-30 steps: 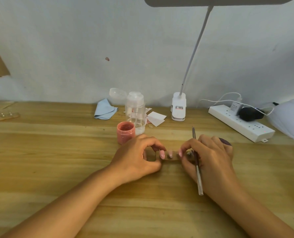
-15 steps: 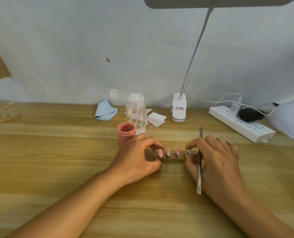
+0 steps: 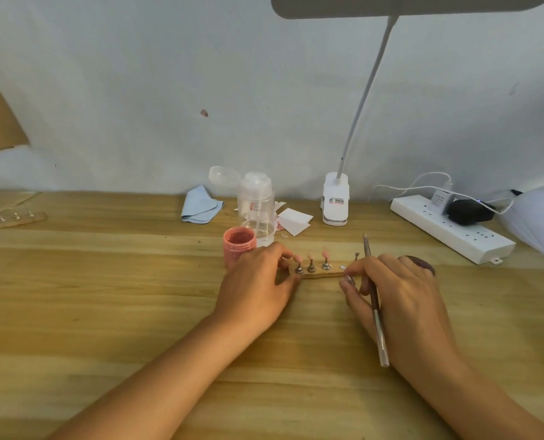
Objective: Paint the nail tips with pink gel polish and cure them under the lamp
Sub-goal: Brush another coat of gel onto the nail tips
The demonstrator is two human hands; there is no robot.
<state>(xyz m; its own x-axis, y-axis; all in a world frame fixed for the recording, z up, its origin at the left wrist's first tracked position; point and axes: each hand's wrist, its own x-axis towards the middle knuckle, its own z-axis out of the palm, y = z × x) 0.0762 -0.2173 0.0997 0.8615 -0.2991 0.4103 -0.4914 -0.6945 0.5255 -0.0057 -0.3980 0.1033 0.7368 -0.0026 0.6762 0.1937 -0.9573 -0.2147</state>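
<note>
Nail tips [image 3: 310, 258]: three pink, stood on wooden strip [image 3: 324, 275]. Strip's 9 o'clock end pinched by left hand [image 3: 258, 281]; brush [image 3: 375, 308] gripped by right hand [image 3: 404, 296]. Risk: uncured polish smeared if strip jolted.

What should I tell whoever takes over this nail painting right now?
Left hand grips the left end of the small wooden holder strip.
Right hand holds the slim silver-handled brush; its fingertips seem to pinch a small metal stand.
Three pink nail tips stand on the strip; the open pink gel jar sits behind the left hand.
Done: three painted. Left: any unpainted tips, then curing.
</note>
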